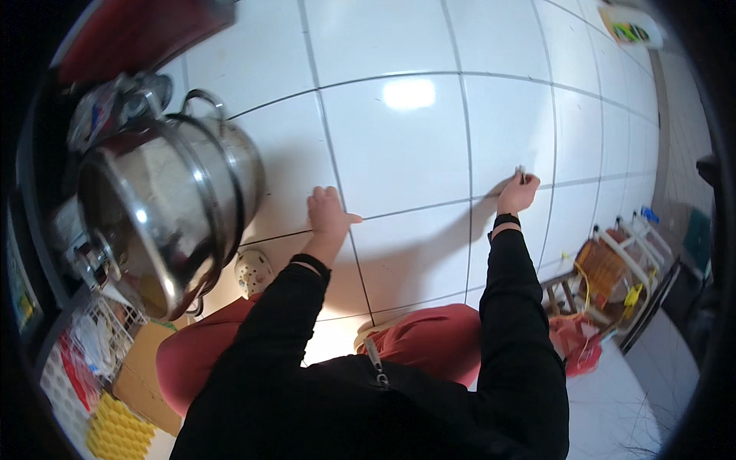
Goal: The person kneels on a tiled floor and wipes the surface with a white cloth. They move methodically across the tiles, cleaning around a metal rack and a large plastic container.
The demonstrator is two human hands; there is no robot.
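Observation:
My left hand (328, 215) hovers above the white tiled floor (397, 149) with its thumb spread out to the side. Nothing shows in it, though the palm is turned away from view. To its left stands a tall stainless steel pot stack (190, 190) with loop handles and a lid. My right hand (516, 195), a dark band at its wrist, reaches further out over the floor. Its fingertips pinch a small pale object (520, 170), too small and blurred to name.
A patterned clog (253, 271) is near the pot's base. Along the right stands a metal rack (627, 259) with a red bag (575, 342) beside it. A plastic jug (635, 31) is far right. Yellow egg-crate trays (118, 428) and a cardboard box (146, 374) sit lower left.

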